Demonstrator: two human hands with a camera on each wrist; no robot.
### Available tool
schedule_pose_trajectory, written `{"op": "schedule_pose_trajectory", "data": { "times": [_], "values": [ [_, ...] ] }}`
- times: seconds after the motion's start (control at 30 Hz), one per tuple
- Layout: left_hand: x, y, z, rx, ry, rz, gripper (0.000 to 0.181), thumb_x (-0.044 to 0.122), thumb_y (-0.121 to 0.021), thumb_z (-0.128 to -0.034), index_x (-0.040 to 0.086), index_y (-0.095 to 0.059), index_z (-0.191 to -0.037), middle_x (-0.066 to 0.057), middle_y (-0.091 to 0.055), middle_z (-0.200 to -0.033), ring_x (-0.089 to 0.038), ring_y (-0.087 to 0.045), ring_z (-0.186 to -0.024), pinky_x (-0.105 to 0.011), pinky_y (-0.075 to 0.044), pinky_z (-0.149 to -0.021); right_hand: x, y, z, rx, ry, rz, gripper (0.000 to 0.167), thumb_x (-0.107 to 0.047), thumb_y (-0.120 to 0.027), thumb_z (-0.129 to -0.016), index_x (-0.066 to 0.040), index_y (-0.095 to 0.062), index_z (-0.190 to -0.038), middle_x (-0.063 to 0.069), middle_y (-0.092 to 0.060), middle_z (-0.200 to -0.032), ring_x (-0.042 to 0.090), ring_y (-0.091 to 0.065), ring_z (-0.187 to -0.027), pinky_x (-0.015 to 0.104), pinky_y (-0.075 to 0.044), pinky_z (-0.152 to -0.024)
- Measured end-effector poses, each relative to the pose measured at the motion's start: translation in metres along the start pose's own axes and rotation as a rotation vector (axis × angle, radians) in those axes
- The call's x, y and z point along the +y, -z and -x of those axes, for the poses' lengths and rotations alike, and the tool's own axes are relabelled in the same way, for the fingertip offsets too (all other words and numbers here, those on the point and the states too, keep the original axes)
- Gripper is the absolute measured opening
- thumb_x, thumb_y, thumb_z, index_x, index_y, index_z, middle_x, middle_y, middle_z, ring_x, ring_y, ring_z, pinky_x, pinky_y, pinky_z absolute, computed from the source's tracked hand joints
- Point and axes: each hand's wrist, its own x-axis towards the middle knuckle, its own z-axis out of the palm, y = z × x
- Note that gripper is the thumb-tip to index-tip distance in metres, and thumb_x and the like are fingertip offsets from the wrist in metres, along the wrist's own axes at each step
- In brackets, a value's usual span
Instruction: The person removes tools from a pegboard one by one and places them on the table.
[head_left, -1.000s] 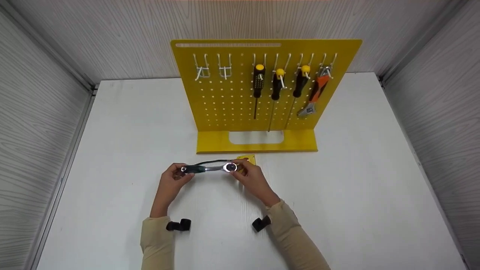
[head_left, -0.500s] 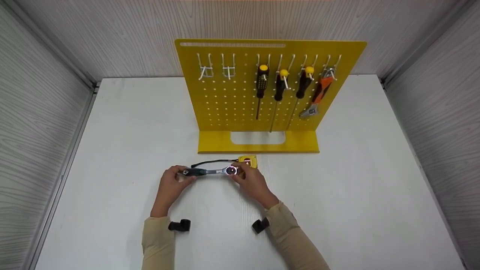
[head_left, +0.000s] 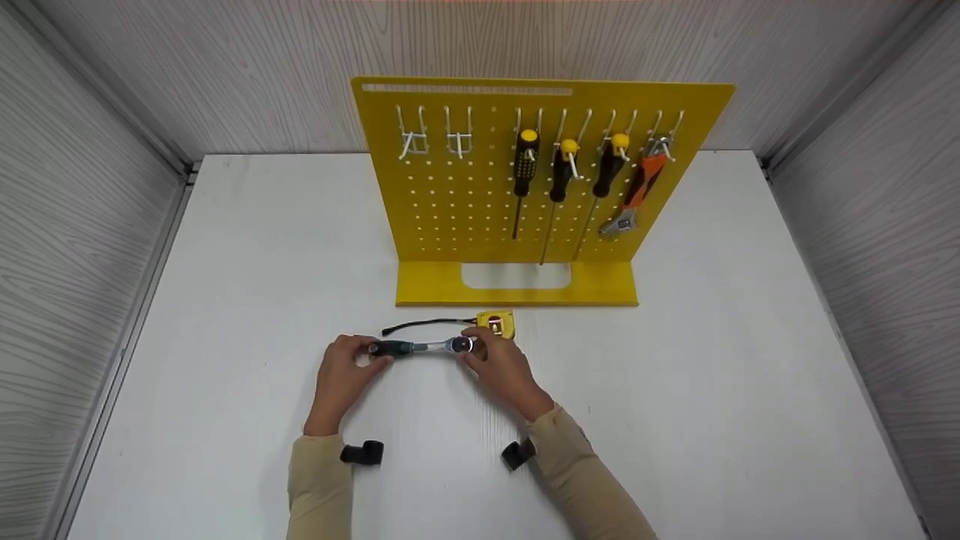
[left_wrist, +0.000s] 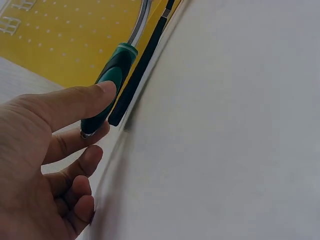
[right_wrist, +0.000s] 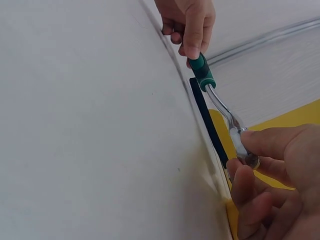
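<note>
A ratchet wrench (head_left: 429, 346) with a green and black handle and a chrome head lies level between both hands. My left hand (head_left: 344, 377) pinches the handle end between thumb and index finger; the left wrist view shows the handle (left_wrist: 116, 75) close up. At the other end, my right hand (head_left: 504, 369) pinches the round ratchet head (right_wrist: 245, 150) with thumb and fingers. Just beyond the wrench, a yellow tape measure (head_left: 496, 323) with a black wrist strap (head_left: 427, 322) rests on the table, partly covered by the right hand.
Behind stands a yellow pegboard (head_left: 450, 210). Several tools hang on it: black-and-yellow screwdrivers (head_left: 526, 165) and an orange adjustable wrench (head_left: 641, 184). Two bare hooks (head_left: 459, 142) are at its left. The white table (head_left: 262, 262) is bounded by grey panel walls (head_left: 75, 187).
The wrench and both hands have come slightly nearer the person, and more of the tape measure and its strap shows. The head view has shifted a little. Both grips stay the same.
</note>
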Motion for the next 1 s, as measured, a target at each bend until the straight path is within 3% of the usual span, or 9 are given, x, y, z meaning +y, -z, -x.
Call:
{"op": "schedule_pose_trajectory", "data": {
  "times": [0.27, 0.5, 0.8, 1.0],
  "values": [
    [-0.0023, -0.0005, 0.0026, -0.004, 0.017, -0.046, 0.037, 0.024, -0.075, -0.0824, 0.004, -0.067, -0.112, -0.013, -0.062, -0.101, -0.025, -0.052, -0.093, -0.035, -0.039, -0.081, -0.0013, -0.0036, 0.0013, -0.022, -0.006, 0.102, 0.032, -0.02, -0.069, -0.089, -0.011, -0.064, -0.119, 0.002, -0.068, -0.086, 0.009, -0.056, -0.071, 0.026, -0.044, -0.061],
    [-0.0016, 0.0, 0.0045, -0.007, 0.039, -0.041, 0.038, 0.022, -0.074, -0.0829, 0.004, -0.066, -0.116, -0.013, -0.064, -0.101, -0.024, -0.051, -0.09, -0.034, -0.038, -0.079, 0.0007, -0.0079, 0.0031, -0.03, 0.044, 0.209, 0.032, -0.024, -0.068, -0.09, -0.013, -0.064, -0.12, 0.001, -0.067, -0.082, 0.009, -0.052, -0.066, 0.028, -0.042, -0.058],
    [0.0014, 0.0011, 0.0051, 0.005, 0.026, -0.018, 0.038, 0.018, -0.074, -0.0834, 0.006, -0.066, -0.119, -0.011, -0.065, -0.099, -0.023, -0.051, -0.089, -0.033, -0.039, -0.078, 0.0007, -0.0083, 0.0035, -0.017, 0.083, 0.287, 0.027, -0.024, -0.063, -0.093, -0.011, -0.065, -0.117, 0.004, -0.072, -0.101, 0.019, -0.067, -0.084, 0.04, -0.054, -0.072],
    [0.0004, 0.0002, 0.0052, -0.004, 0.045, 0.02, 0.038, 0.019, -0.074, -0.0841, 0.009, -0.065, -0.119, -0.011, -0.065, -0.103, -0.023, -0.053, -0.093, -0.033, -0.041, -0.081, -0.0004, -0.0095, 0.002, -0.007, 0.083, 0.294, 0.024, -0.022, -0.062, -0.094, -0.01, -0.065, -0.115, 0.003, -0.072, -0.099, 0.018, -0.065, -0.081, 0.038, -0.054, -0.073]
  ]
}}
